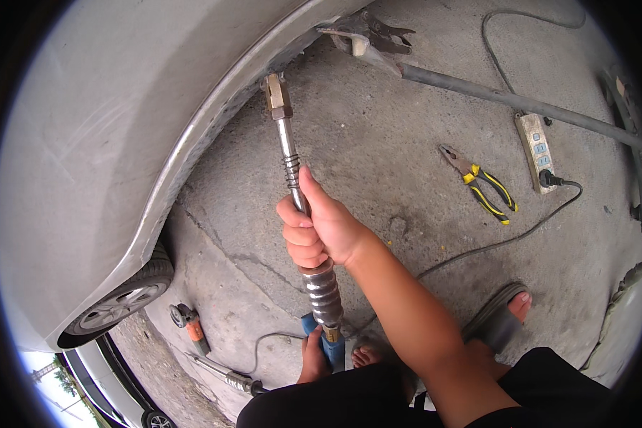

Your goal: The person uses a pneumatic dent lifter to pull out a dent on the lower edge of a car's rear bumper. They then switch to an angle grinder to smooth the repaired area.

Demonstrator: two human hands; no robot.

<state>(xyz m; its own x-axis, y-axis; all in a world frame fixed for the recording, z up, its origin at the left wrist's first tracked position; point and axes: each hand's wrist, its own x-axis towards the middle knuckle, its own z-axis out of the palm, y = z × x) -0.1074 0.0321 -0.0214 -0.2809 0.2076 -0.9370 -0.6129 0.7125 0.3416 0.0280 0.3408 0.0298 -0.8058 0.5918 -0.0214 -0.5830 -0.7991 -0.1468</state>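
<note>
A slide hammer [324, 296] with a chrome rod, a coil spring and a ribbed metal weight slants from the car's lower edge down toward me. Its brass-coloured front coupling [276, 96] meets the sill of a silver car [100, 135]. My right hand [317, 232] is closed around the tool between the spring and the ribbed part, thumb pointing up along the rod. At the tool's near end, my left hand [314, 357] is at the blue handle [334, 352], seemingly gripping it; most of its fingers are hidden.
Combination pliers [481, 185] with yellow-black handles lie on the concrete at right, by a power strip [535, 153] with a plugged-in cable. A clamp [378, 36] and grey bar [506, 100] are beyond. An orange angle grinder [191, 328] and another metal rod tool [225, 372] lie left.
</note>
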